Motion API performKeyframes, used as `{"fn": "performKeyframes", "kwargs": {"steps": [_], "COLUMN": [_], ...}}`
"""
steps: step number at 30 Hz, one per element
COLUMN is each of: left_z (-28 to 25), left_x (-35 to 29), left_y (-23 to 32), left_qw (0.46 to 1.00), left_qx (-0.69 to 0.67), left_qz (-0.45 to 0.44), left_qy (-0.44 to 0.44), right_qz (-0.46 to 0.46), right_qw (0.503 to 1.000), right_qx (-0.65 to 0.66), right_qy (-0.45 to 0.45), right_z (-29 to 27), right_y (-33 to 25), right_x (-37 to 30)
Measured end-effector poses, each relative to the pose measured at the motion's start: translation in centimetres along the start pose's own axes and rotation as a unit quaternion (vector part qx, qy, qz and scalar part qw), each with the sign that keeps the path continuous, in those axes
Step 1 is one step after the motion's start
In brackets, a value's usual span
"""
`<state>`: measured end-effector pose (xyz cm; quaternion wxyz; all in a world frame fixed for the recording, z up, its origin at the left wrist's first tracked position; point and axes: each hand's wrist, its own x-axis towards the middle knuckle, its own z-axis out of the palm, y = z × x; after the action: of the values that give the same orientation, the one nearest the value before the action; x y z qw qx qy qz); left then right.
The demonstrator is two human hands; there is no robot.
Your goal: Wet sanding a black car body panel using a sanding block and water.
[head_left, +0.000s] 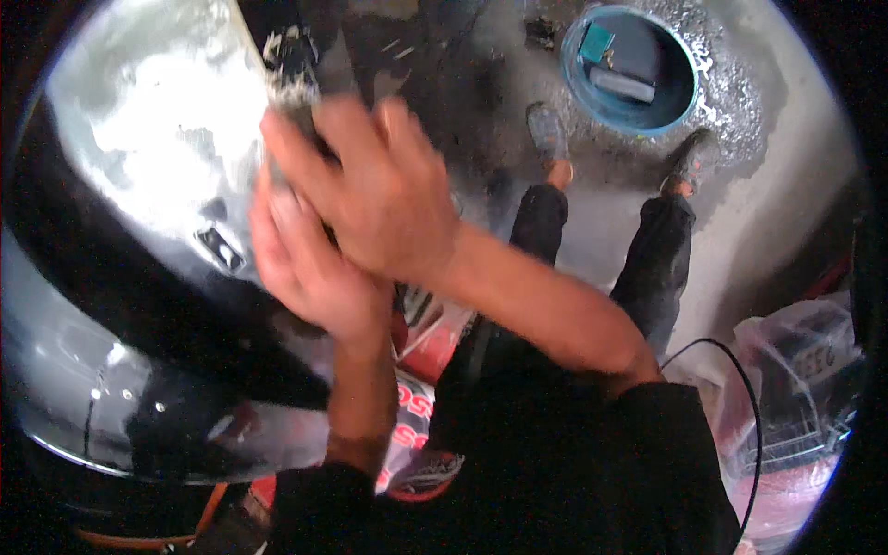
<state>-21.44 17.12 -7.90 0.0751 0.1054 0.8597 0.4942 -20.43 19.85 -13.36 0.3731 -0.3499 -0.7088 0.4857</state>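
Note:
My right hand [388,194] lies across the top of my left hand [310,264], both slightly smeared by motion. The fingers of both are bent around something dark and narrow, mostly hidden, that I cannot make out. They are at the edge of a car body panel [176,120], whose surface is a dull, patchy whitish grey with a bright glare. Close to my left fingers is a small rectangular cutout [220,247] in the panel. Glossy black paint [139,370] surrounds the dull area. Past my fingertips, a dark part [291,55] carries pale flaky residue.
A round blue tub [566,69] of water stands on wet floor at the far right, holding a teal pad [597,42] and a grey block [622,85]. Plastic-wrapped goods [795,370] sit at the right, beside a black cable [754,407]. Red-and-white packaging [412,416] lies under my arms.

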Motion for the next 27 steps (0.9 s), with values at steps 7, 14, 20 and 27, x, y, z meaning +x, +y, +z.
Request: {"fn": "performKeyframes", "kwargs": {"steps": [7, 14, 20, 27], "left_z": [-1.8, -1.6, -0.7, -0.9], "left_x": [-0.1, -0.1, 1.4, -0.8], "left_y": [-1.4, -0.3, -2.0, -2.4], "left_qw": [0.999, 0.995, 0.993, 0.994], "left_qx": [0.009, 0.056, 0.048, 0.024], "left_qz": [0.014, -0.015, 0.019, 0.055], "left_qy": [-0.05, -0.084, -0.107, -0.088], "right_qz": [0.019, 0.023, 0.012, 0.025], "right_qw": [0.997, 0.997, 0.999, 0.998], "right_qx": [0.063, 0.048, 0.034, 0.047], "right_qy": [-0.033, -0.06, -0.012, -0.041], "right_z": [0.2, -0.7, 0.8, -0.7], "right_y": [0.9, 0.8, 2.6, 1.7], "right_x": [-1.7, -1.2, -0.4, -2.5]}}
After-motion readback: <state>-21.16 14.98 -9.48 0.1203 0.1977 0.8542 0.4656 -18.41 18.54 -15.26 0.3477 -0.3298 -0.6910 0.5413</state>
